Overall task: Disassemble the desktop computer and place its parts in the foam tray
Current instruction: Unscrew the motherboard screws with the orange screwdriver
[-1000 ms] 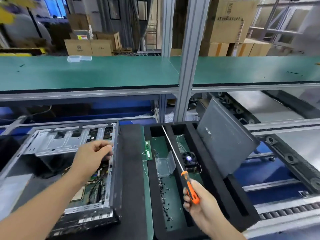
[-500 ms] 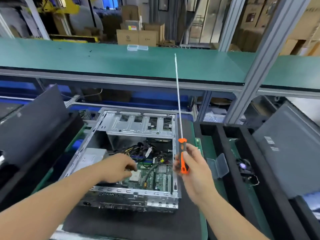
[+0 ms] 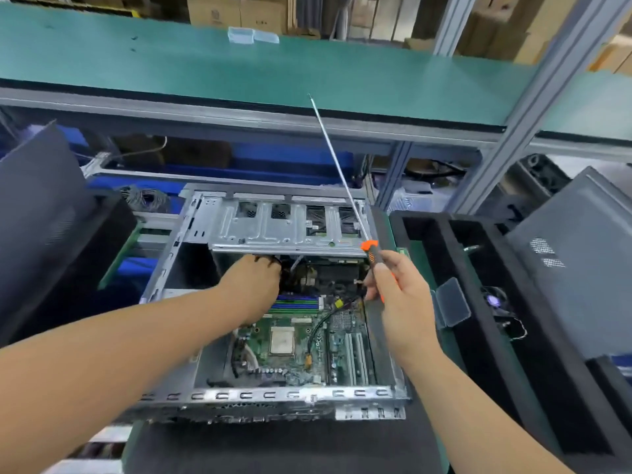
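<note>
The open desktop case (image 3: pixel 273 395) lies flat in front of me, its green motherboard (image 3: pixel 290 364) and bare CPU (image 3: pixel 282 340) exposed. My left hand (image 3: pixel 253 289) reaches deep inside, under the metal drive cage (image 3: pixel 284 227), among dark cables; its fingertips are hidden. My right hand (image 3: pixel 403 302) grips the orange-and-black handle of a long screwdriver (image 3: pixel 371 251) over the case's right wall, the thin shaft pointing up and away to the left. The black foam tray (image 3: pixel 441 254) stands to the right, holding a small fan (image 3: pixel 494 299) and a clear plastic piece (image 3: pixel 451 302).
A grey side panel (image 3: pixel 581 268) leans in the tray at far right. Another dark panel (image 3: pixel 41 206) leans at far left. A green shelf (image 3: pixel 273 73) with small clear boxes (image 3: pixel 253 35) overhangs the back, carried by an aluminium post (image 3: pixel 496 155).
My left hand has moved from beside the CPU farther back, under the drive cage. My right hand has come closer to the case and the screwdriver shaft now tilts left. My view has dropped closer.
</note>
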